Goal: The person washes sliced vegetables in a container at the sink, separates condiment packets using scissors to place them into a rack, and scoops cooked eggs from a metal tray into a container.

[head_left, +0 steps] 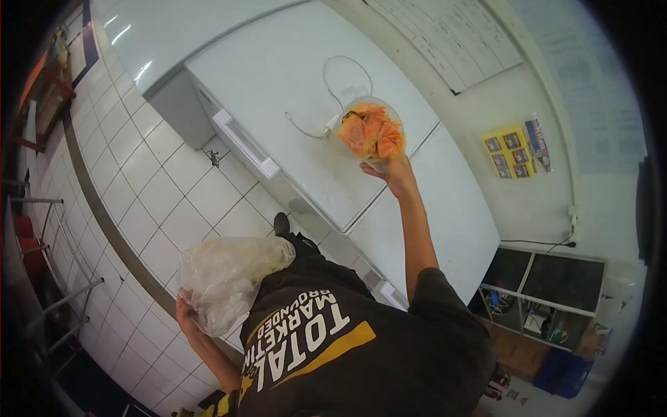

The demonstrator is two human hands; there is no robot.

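"Starting with the right hand (393,175), what is it grasping?"

"A clear bowl (392,115), by its near edge, with the fingers bent against it. Orange food (368,132) fills much of it, in moist-looking chunks"

"And where is that bowl?"

"Over the white freezer (278,90), close to the seam between its two lids. From this angle I can't tell whether the bowl touches the lid below"

"What lies near it?"

"A thin cable (342,56), looped on the lid just past the bowl, and a white plug (331,126) just left of the food. A long handle (246,146) sits on the freezer's front edge"

"Now the left hand (186,309)?"

"Gripping a bag (229,274) of cloudy, crumpled plastic, well apart from the bowl. It's held beside the dark shirt (389,361), above the tiled floor (160,194). What's in the bag, I can't tell"

"Anything further out?"

"One shoe (281,223) shows beyond the bag, near the freezer. On the wall are a whiteboard (445,31) and a yellow poster (509,153). Over to the right stands a dark-topped shelf (564,281), with a blue crate (559,373) near its foot"
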